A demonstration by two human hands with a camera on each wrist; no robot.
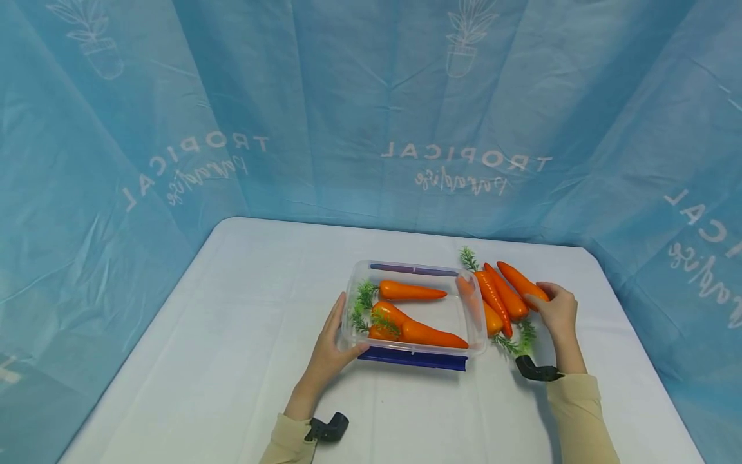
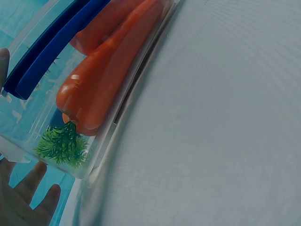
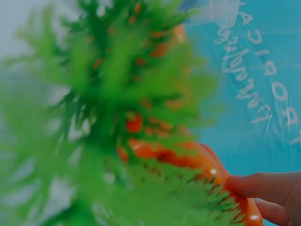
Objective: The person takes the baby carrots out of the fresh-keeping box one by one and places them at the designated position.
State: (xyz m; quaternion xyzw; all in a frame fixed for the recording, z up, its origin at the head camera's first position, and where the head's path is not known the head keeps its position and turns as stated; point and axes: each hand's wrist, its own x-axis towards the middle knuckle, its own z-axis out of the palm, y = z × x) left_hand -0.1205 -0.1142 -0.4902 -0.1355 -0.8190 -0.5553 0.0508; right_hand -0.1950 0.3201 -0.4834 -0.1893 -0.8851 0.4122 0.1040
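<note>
A clear plastic box with blue clip latches stands on the white table, holding orange carrots with green tops toward its left end. My left hand holds the box at its near left corner, thumb at the front and fingers along the left side. In the left wrist view, the thumb is by the blue latch. At the right, my right hand pinches the thick end of a carrot. Leafy greens block much of the right wrist view.
Several more carrots lie in a bunch against the right side of the box. The white table extends to the left. A blue printed curtain hangs behind and on both sides.
</note>
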